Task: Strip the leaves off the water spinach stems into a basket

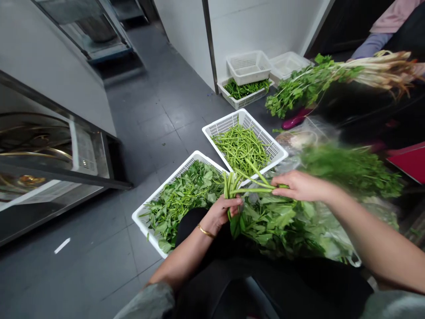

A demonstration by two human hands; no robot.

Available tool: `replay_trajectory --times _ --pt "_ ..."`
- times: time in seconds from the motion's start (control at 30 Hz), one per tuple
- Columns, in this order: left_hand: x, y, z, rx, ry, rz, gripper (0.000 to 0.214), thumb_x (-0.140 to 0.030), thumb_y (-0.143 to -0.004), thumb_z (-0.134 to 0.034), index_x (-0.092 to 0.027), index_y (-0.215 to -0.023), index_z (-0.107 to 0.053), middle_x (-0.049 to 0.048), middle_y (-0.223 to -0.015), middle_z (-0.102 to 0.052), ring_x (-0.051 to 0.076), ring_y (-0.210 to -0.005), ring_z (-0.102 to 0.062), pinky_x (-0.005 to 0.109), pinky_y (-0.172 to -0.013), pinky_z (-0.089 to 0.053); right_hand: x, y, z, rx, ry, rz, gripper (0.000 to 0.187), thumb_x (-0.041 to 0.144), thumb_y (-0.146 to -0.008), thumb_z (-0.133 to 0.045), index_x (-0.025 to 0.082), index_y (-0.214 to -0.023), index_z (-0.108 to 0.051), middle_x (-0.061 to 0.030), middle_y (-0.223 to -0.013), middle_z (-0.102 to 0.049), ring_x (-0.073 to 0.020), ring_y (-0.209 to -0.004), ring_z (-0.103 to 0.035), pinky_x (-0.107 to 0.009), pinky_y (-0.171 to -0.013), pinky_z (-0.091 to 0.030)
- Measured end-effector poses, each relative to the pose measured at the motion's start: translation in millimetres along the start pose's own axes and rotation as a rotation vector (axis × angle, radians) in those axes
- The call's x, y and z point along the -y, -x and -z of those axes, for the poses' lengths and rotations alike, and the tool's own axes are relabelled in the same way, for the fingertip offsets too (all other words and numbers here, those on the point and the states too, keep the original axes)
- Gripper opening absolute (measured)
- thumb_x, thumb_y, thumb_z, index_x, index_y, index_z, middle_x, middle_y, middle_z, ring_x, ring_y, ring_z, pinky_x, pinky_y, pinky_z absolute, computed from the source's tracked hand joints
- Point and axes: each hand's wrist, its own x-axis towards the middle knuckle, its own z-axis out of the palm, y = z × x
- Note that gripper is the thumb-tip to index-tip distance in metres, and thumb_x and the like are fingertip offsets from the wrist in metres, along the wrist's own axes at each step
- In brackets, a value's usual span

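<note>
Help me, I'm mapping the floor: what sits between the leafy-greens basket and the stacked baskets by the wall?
In the head view, a white basket of green stems sits between them.

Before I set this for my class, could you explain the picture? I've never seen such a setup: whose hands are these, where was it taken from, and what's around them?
There is no machine here. The single picture comes from a camera worn on a person's head, looking forward and down, so both bare hands at the centre are the wearer's. The left hand holds a bunch of green stems; the right hand grips more stems that reach across to it. On the grey floor, one white basket holds leafy greens; another basket holds thin green pieces. At upper right, another person's sleeve shows beside a leafy bunch with pale stalks.
</note>
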Motion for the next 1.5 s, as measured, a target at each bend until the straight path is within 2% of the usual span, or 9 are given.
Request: replay_trajectory --times 0.17,0.4,0.5,0.6,0.7,0.9,1.07,1.3,1.5 --pt "3.6 -9.1 25.1 -0.249 0.040 0.090 0.023 -0.023 -0.056 -0.076 -0.012 -0.057 -0.056 -0.0050 -0.038 -0.044 0.006 -0.034 -0.041 0.021 -0.039 -0.035 -23.5 39.4 22.5 0.015 -0.003 -0.169 0.038 0.048 -0.088 -0.043 0.018 -0.071 -0.058 0.0003 -0.058 -0.054 -0.0121 -0.051 -0.048 -0.023 -0.052 -0.034" --pt "21.9 -16.7 10.5 -0.289 0.059 0.220 0.019 -0.019 -0.061 -0.075 -0.008 -0.072 -0.064 -0.0039 -0.043 -0.049 0.007 -0.036 -0.043 0.021 -0.039 -0.038 -74.7 -47.7 53.3 -0.319 0.286 -0.491 0.037 0.039 -0.082 -0.056 0.013 -0.106 -0.067 -0.0081 -0.082 -0.069 -0.0187 -0.071 -0.059 -0.027 -0.064 -0.041" --pt "22.2 -15.4 5.4 -0.276 0.057 0.201 0.022 -0.020 -0.063 -0.075 -0.009 -0.080 -0.064 -0.0044 -0.044 -0.050 0.008 -0.036 -0.044 0.021 -0.039 -0.040 -79.4 -37.8 53.8 -0.393 0.288 -0.530 0.039 0.036 -0.081 -0.056 0.012 -0.109 -0.067 -0.0106 -0.089 -0.070 -0.0209 -0.076 -0.061 -0.029 -0.067 -0.043" --pt "15.6 -14.2 -0.1 -0.187 0.060 0.181 0.027 -0.021 -0.066 -0.073 -0.010 -0.089 -0.064 -0.0020 -0.049 -0.055 0.010 -0.039 -0.049 0.023 -0.043 -0.044 -53.6 15.6 26.1 -0.313 0.058 -0.525 0.041 0.041 -0.080 -0.056 0.014 -0.107 -0.068 -0.0086 -0.085 -0.071 -0.0191 -0.066 -0.061 -0.029 -0.063 -0.045" --pt "6.6 -12.2 -13.4 -0.025 0.042 0.161 0.027 -0.022 -0.068 -0.071 -0.008 -0.090 -0.065 0.0022 -0.057 -0.061 0.013 -0.047 -0.057 0.024 -0.049 -0.048 -6.5 55.8 -32.1 -0.227 -0.270 -0.509 0.047 0.047 -0.079 -0.057 0.016 -0.113 -0.066 -0.0071 -0.091 -0.071 -0.0169 -0.061 -0.060 -0.030 -0.061 -0.047" --pt "-6.9 9.5 -54.4 0.157 -0.025 0.093 0.014 -0.016 -0.072 -0.067 -0.007 -0.081 -0.064 0.0097 -0.074 -0.067 0.019 -0.066 -0.066 0.031 -0.068 -0.054 52.9 34.4 -129.3 -0.334 -0.497 -0.332 0.044 0.039 -0.075 -0.064 0.018 -0.113 -0.065 -0.0039 -0.099 -0.071 -0.0221 -0.086 -0.064 -0.033 -0.081 -0.047" --pt "-18.9 40.4 -74.4 0.116 0.077 -0.029 0.007 -0.015 -0.080 -0.059 -0.011 -0.074 -0.062 0.0089 -0.085 -0.068 0.019 -0.082 -0.067 0.035 -0.086 -0.051 85.3 37.2 -147.0 -0.521 -0.329 -0.347 0.043 0.035 -0.078 -0.061 0.017 -0.117 -0.063 -0.0096 -0.108 -0.069 -0.0240 -0.094 -0.064 -0.033 -0.084 -0.045" --pt "-18.6 77.8 -80.1 0.154 0.038 -0.048 0.008 -0.009 -0.077 -0.058 -0.012 -0.083 -0.061 0.0087 -0.093 -0.068 0.021 -0.089 -0.066 0.038 -0.089 -0.049 107.1 67.4 -131.6 -0.520 -0.300 -0.363 0.028 0.039 -0.080 -0.057 0.015 -0.086 -0.070 -0.0004 -0.064 -0.063 -0.0150 -0.058 -0.055 -0.026 -0.058 -0.039" --pt "-23.5 97.8 -97.9 0.209 0.071 -0.079 0.005 -0.017 -0.080 -0.058 -0.014 -0.076 -0.058 0.0015 -0.064 -0.057 0.013 -0.060 -0.059 0.032 -0.070 -0.052 113.8 86.3 -124.7 -0.397 -0.467 -0.219 0.064 0.039 -0.067 -0.071 0.017 -0.126 -0.055 -0.0073 -0.110 -0.065 -0.0215 -0.093 -0.059 -0.031 -0.080 -0.045"
